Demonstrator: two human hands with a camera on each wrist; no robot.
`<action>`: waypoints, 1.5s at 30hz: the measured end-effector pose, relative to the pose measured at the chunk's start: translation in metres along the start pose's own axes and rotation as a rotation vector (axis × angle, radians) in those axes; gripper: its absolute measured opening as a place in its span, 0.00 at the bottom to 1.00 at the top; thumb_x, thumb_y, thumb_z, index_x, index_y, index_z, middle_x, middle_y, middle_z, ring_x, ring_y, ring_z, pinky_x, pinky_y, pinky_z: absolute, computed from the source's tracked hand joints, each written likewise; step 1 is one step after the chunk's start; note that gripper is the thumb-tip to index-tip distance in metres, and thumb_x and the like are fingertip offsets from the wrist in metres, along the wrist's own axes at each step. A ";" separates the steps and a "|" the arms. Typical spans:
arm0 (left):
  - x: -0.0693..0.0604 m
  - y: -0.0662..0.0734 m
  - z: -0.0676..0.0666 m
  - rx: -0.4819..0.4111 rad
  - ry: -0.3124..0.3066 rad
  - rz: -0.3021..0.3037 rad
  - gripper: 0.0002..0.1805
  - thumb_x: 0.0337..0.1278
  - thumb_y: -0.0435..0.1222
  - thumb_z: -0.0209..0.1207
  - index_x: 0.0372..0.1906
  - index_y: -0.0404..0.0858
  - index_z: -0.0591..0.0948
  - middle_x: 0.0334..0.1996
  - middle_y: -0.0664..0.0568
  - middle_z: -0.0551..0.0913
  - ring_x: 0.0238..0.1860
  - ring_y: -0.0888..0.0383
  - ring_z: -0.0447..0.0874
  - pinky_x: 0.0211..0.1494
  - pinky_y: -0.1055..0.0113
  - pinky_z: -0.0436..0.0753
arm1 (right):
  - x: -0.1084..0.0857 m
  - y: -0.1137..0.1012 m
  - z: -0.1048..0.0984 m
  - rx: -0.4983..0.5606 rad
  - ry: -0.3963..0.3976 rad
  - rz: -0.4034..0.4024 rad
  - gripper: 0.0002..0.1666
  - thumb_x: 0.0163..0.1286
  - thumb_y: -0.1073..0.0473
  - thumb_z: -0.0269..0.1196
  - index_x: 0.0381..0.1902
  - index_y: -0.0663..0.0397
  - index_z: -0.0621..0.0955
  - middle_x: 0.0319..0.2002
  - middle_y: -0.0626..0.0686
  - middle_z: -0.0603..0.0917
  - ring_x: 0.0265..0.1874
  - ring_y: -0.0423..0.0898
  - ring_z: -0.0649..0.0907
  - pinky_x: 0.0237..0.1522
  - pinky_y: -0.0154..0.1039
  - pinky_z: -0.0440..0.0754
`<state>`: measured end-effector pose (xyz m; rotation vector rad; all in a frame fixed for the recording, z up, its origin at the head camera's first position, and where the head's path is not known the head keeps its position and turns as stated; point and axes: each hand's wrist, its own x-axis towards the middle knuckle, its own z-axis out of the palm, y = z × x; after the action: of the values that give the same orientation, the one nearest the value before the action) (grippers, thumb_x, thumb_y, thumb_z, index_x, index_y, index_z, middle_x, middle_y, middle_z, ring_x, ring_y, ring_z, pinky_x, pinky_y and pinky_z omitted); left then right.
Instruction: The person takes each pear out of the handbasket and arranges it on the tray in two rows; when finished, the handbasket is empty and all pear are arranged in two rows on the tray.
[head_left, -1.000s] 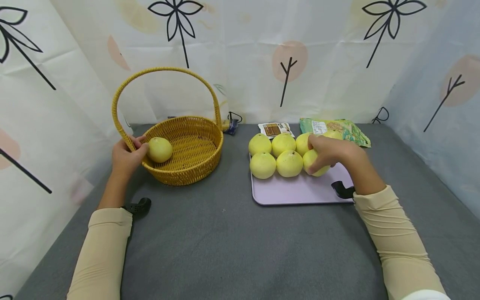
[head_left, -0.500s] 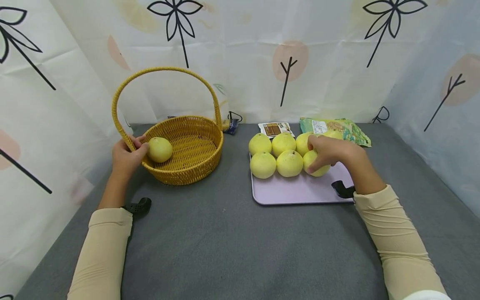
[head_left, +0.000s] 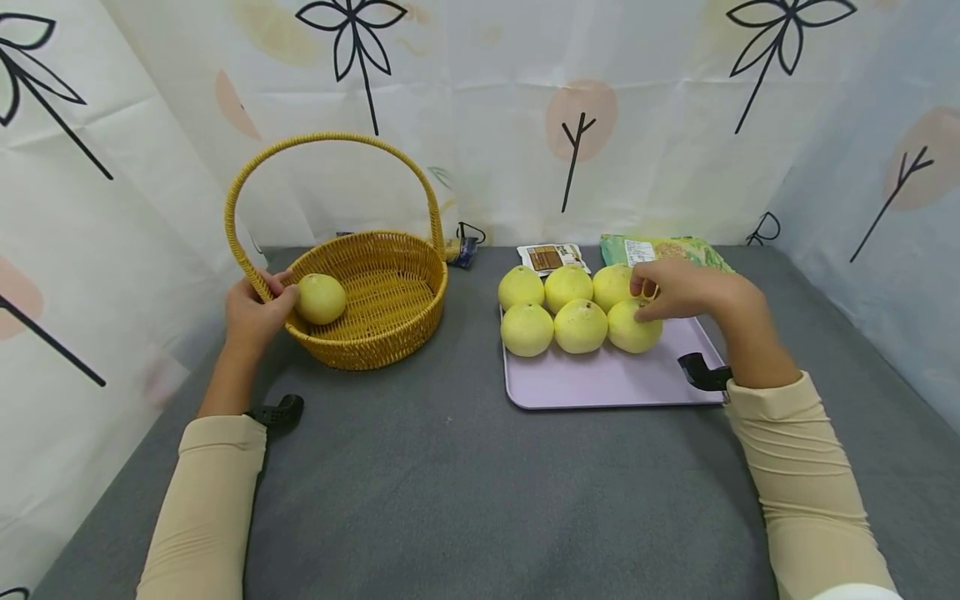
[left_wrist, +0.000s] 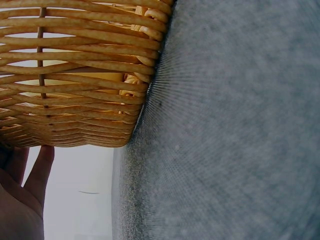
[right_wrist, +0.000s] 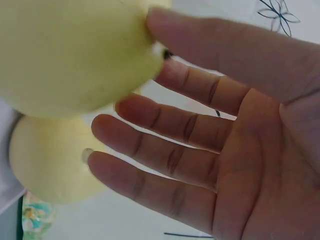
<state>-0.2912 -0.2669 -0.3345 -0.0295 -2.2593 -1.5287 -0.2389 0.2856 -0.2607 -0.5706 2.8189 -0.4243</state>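
Note:
My left hand (head_left: pixel 253 318) grips the left rim of a woven yellow basket (head_left: pixel 366 353) beside the foot of its tall handle (head_left: pixel 330 137). One round yellow-green fruit (head_left: pixel 322 299) lies inside, against the left wall. In the left wrist view, fingers (left_wrist: pixel 40 172) touch the basket's weave (left_wrist: pixel 75 110). On a pale purple tray (head_left: pixel 600 387), several similar fruits stand in two rows. My right hand (head_left: pixel 693 292) is at the right end of the rows, fingers loosely extended. Its thumb is at the edge of the near-row end fruit (head_left: pixel 633 328), without a grip around it.
Behind the tray lie a green patterned bag (head_left: pixel 690 250) and a small white-and-brown packet (head_left: pixel 553 258). A dark blue packet (head_left: pixel 464 252) is behind the basket. A printed curtain (head_left: pixel 495 125) encloses the grey tabletop (head_left: pixel 450 483) at the back and sides.
My right hand has let go of the end fruit and shifted right and slightly up, while that fruit stays on the tray. The left hand and basket have not moved.

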 end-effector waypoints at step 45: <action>0.011 -0.022 -0.001 0.006 -0.006 -0.008 0.11 0.61 0.34 0.63 0.32 0.32 0.74 0.32 0.60 0.82 0.60 0.53 0.81 0.39 0.76 0.77 | 0.150 -0.195 0.041 0.026 0.156 -0.373 0.08 0.73 0.61 0.58 0.43 0.55 0.84 0.39 0.50 0.84 0.38 0.45 0.80 0.43 0.41 0.77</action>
<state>-0.3062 -0.2790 -0.3497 -0.0231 -2.2707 -1.5281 -0.2951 0.0429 -0.2606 -1.1095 2.8446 -0.5948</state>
